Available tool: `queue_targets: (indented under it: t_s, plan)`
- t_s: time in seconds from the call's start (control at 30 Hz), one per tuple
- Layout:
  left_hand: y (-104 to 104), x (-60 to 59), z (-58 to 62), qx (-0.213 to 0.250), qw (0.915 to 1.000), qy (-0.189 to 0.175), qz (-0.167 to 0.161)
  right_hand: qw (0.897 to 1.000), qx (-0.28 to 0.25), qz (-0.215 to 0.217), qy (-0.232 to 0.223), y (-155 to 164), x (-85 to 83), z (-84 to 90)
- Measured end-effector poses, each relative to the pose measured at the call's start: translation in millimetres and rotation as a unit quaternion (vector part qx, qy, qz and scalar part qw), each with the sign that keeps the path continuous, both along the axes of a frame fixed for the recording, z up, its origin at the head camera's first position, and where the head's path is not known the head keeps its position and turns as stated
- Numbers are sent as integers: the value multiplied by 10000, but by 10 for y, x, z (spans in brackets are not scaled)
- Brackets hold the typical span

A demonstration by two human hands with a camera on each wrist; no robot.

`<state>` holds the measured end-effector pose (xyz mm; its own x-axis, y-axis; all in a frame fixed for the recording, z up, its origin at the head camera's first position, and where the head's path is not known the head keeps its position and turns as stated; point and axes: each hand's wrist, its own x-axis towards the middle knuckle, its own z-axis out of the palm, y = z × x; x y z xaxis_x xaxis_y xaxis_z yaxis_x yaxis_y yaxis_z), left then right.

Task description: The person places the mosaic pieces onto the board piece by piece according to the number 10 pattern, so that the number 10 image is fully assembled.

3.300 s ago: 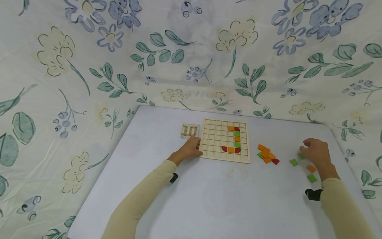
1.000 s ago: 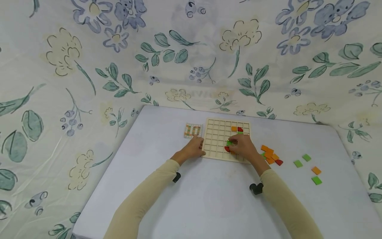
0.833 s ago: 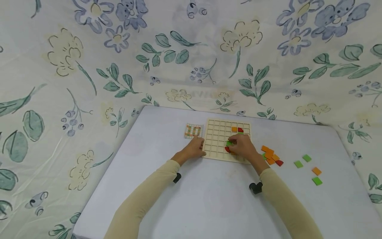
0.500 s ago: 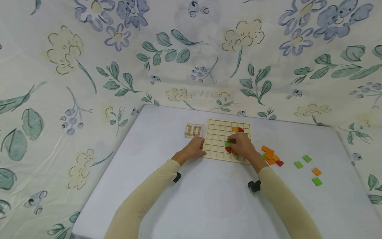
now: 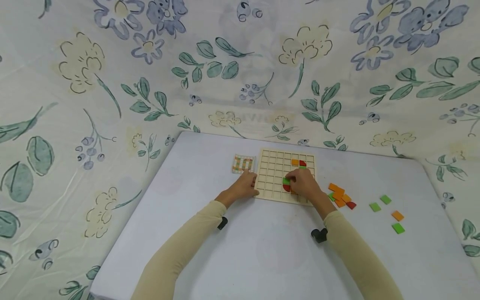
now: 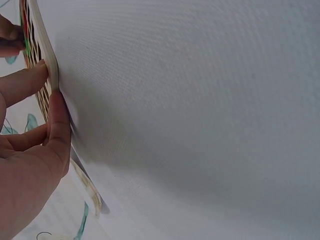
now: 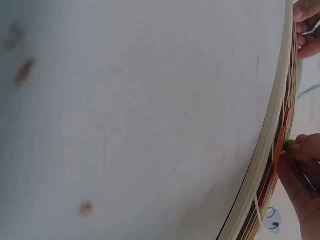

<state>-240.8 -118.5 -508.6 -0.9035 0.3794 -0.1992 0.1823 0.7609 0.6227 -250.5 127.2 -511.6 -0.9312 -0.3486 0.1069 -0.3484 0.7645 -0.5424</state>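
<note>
Right hand [image 5: 305, 185] pinches a green tile [image 5: 286, 181] over the wooden grid board [image 5: 269, 173]; left hand [image 5: 243, 187] steadies its left edge; seat it flat, square to its cell

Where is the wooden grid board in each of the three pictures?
Head view: the wooden grid board lies flat on the white table, in the middle, between the left hand and the right hand.
Left wrist view: only its edge shows, top left, with the left hand's fingers against it.
Right wrist view: its edge curves down the right side.
Shared landmark: the white table.
</note>
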Motion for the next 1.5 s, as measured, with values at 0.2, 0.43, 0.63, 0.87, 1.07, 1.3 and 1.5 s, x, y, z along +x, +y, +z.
queue_targets:
  t_s: [0.2, 0.43, 0.63, 0.87, 1.07, 1.3, 1.5]
  plan:
    - [23, 13, 14, -85, 10000, -46, -25, 9976, -427, -427, 337, 247, 38, 48]
    - [26, 6, 10, -96, 9999, -11, -37, 9936, -530, -972, 244, 741, 76, 120]
    - [1, 5, 20, -13, 9999, 83, -66, 9901, -505, -1306, -59, 1042, 155, 80]
    - [14, -2, 14, -36, 9998, 120, -138, 9905, -266, -1347, -8, 1249, 236, 0]
    - [36, -1, 34, -127, 9995, 193, -237, 9910, -279, -1296, -164, 1304, 251, -41]
    - [41, 15, 36, -142, 9996, 135, -221, 9907, -229, -1220, -566, 1254, 269, -26]
    - [23, 18, 45, -68, 9998, 54, -151, 9926, -68, -1098, -523, 1215, 221, -19]
